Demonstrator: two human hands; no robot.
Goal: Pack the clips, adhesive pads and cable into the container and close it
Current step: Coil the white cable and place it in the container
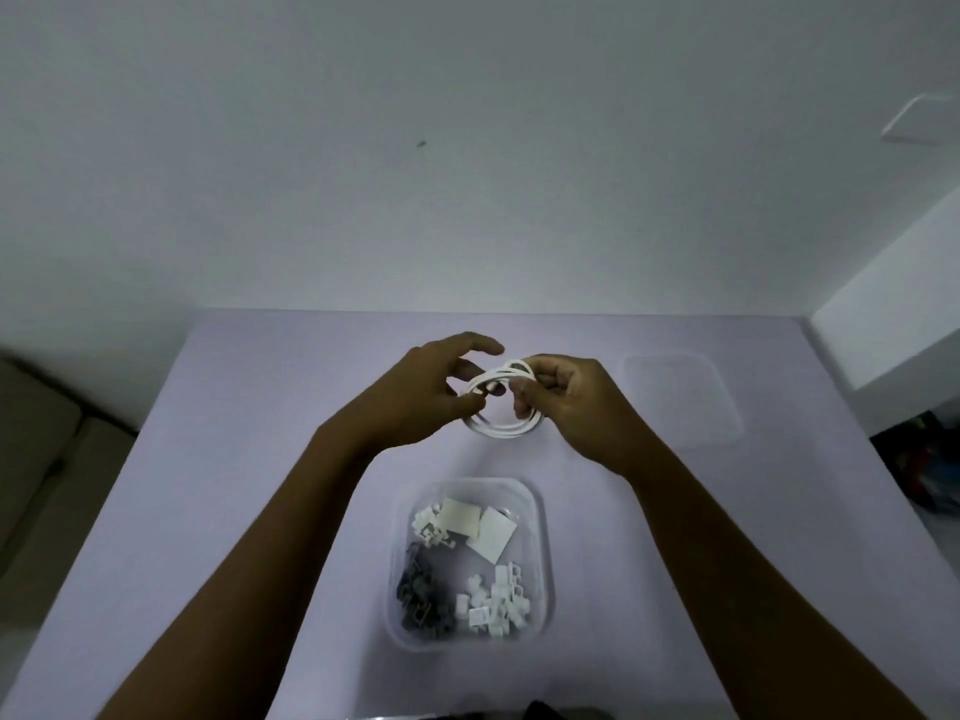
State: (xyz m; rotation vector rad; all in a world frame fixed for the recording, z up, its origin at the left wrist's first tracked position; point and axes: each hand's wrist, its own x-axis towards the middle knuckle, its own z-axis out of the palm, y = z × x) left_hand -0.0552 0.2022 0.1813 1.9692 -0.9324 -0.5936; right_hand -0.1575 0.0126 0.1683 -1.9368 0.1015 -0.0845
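A white cable coiled in loops hangs above the table between both hands. My left hand pinches the coil's left side, and my right hand grips its right side. Below them, near me, stands the clear plastic container, open. Inside it lie white clips at the front right, dark grey clips at the front left, more white clips at the back left, and two white adhesive pads at the back. The clear lid lies flat on the table to the right.
The table is covered in pale lilac and meets a white wall at the back. A dark object shows at the table's near edge. Clutter sits on the floor at the right.
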